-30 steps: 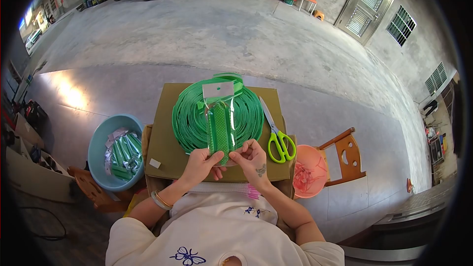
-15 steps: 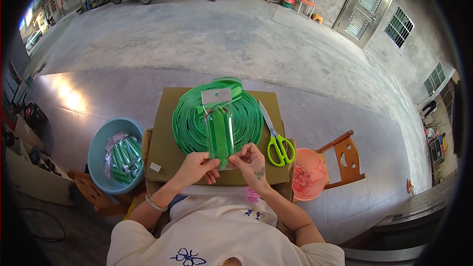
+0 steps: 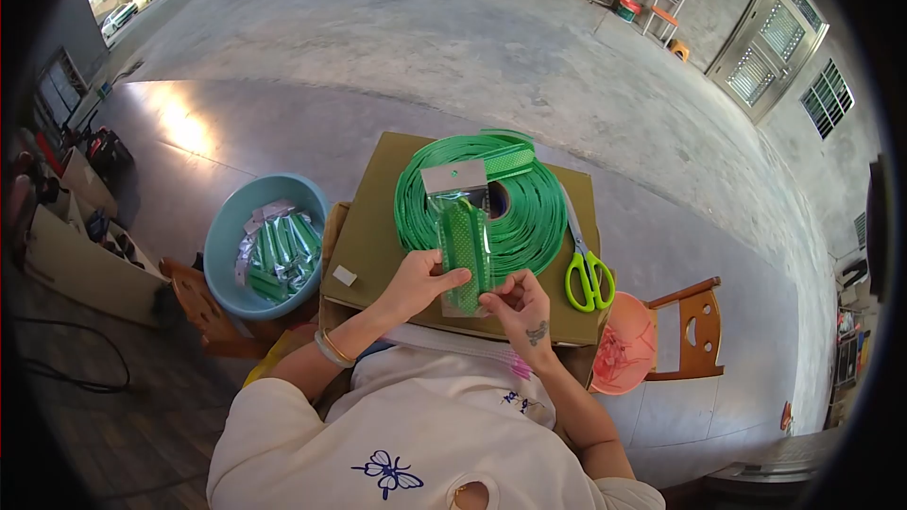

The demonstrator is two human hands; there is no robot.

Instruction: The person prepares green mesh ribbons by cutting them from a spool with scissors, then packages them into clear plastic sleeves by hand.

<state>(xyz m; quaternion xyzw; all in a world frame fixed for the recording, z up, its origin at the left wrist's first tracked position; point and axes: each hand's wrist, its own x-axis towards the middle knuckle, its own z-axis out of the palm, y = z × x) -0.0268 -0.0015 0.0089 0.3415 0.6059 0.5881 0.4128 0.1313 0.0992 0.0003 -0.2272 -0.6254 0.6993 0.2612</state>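
Note:
Between my hands is a clear plastic packet (image 3: 465, 250) holding folded green ribbon with white dots, topped by a silvery header with a hang hole. My left hand (image 3: 423, 281) grips its left side, thumb across the front. Fingers of my right hand (image 3: 518, 307) pinch its lower right corner. Behind the packet, a big coil of green ribbon (image 3: 539, 231) lies on an olive-brown board (image 3: 373, 217), a dotted loose end on top. Scissors with lime-green handles (image 3: 590, 280) lie to the right of the coil, blades pointing away from me.
At left, a blue basin (image 3: 219, 269) holding several filled packets rests on a wooden chair (image 3: 203, 307). A pink bowl (image 3: 631, 326) with red scraps sits on another wooden chair (image 3: 699, 335) at right. A small white piece (image 3: 345, 276) lies on the board.
My left hand has slid up the packet's left side from its bottom edge, and the packet now tilts slightly. The whole view has shifted, with the board appearing further right.

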